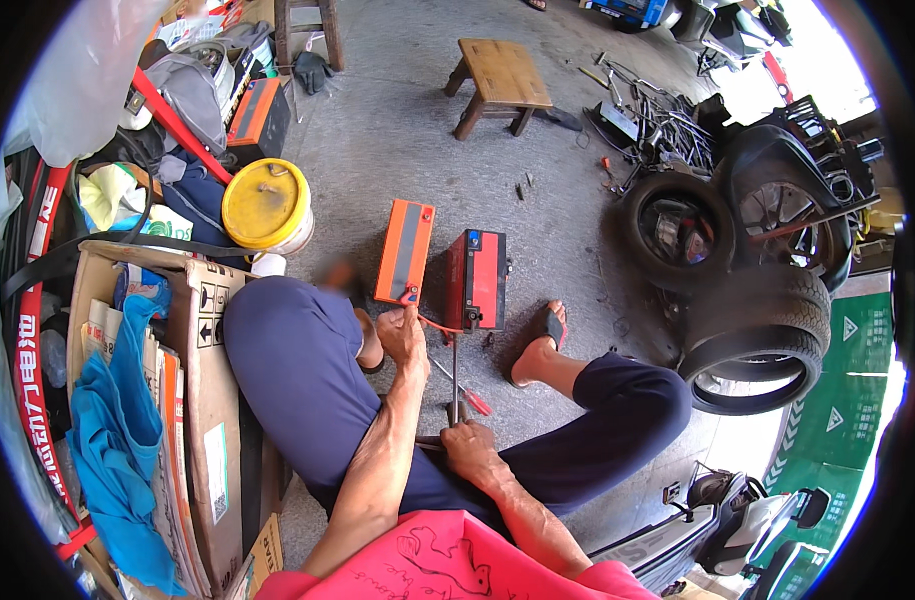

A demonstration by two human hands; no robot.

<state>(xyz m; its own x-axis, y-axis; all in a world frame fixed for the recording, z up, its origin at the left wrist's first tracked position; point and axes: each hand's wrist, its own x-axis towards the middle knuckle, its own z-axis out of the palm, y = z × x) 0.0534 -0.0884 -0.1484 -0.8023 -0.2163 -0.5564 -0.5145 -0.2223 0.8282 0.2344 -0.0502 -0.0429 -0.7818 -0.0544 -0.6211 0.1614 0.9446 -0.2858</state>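
Note:
Two batteries stand side by side on the floor between my feet: an orange one with a grey stripe (pixel 405 252) and a red and black one (pixel 484 278). My left hand (pixel 405 340) is closed at the near end of the orange battery, pinching a short red wire (pixel 437 326) that runs across to the red and black battery. My right hand (pixel 472 452) grips a long screwdriver (pixel 455 375), its shaft reaching up to that battery's near edge. Whether the tip touches a terminal, I cannot tell. On the floor beside the shaft lies a second screwdriver with a red handle (pixel 477 402).
A yellow-lidded bucket (pixel 266 204) and a cardboard box (pixel 217 420) stand to my left. Ahead is a low wooden stool (pixel 505 75). Tyres (pixel 752 372) and a heap of metal tools (pixel 667 125) lie at right, with a scooter (pixel 712 525) nearer me.

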